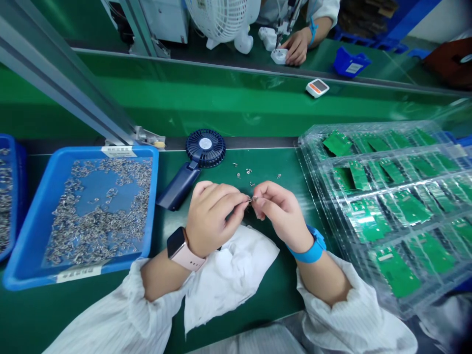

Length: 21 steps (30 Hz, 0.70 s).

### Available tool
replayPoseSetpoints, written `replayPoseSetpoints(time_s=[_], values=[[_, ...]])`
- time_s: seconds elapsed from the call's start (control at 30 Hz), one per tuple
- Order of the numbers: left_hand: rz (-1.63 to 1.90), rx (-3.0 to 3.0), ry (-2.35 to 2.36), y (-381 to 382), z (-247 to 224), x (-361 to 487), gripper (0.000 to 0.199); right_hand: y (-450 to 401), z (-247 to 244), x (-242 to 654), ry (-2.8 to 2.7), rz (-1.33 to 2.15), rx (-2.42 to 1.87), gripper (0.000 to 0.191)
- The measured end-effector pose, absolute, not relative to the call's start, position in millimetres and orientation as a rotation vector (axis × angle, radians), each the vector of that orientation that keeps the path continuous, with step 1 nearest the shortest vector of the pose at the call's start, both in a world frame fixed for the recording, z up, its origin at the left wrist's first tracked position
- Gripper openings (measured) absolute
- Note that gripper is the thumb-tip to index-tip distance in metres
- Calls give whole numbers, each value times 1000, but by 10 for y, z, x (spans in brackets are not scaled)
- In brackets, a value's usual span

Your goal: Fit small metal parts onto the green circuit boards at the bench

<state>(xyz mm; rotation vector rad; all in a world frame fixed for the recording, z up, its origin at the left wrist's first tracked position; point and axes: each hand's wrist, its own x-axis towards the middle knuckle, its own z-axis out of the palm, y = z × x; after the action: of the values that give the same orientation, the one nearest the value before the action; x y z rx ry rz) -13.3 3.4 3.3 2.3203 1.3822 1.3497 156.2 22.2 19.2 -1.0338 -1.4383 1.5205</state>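
Observation:
My left hand [213,217] and my right hand [279,211] meet above the green mat, and their fingertips pinch a tiny metal part [252,199] between them. Several similar small metal parts [247,172] lie loose on the green mat [283,169] just beyond my fingers. A white cloth [230,273] lies crumpled under my wrists. To the left of my left hand stands a blue tray [92,162] holding a spread of small metal parts. Clear plastic trays [383,206] of green circuit boards lie to the right of my right hand.
A navy handheld fan [195,160] lies beyond the blue tray. Another blue tray [9,196] sits at the far left. Past a green divider, a co-worker's hand [297,46] works beside a white desk fan [217,17].

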Motion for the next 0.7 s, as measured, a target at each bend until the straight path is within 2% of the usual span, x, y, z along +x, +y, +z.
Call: replayPoseSetpoints(time_s=[0.2,0.5,0.7], values=[[1360,2314,1360,37,33,-145,9,238,199,1565,-1371,1616,-1006,8],[1411,2362,1384,33,24,-155,11,212,286,1531,-1516,1510,-1057,4],[1382,2498,1437,17,12,-167,13,226,230,1536,-1147,1866,-1018,9]])
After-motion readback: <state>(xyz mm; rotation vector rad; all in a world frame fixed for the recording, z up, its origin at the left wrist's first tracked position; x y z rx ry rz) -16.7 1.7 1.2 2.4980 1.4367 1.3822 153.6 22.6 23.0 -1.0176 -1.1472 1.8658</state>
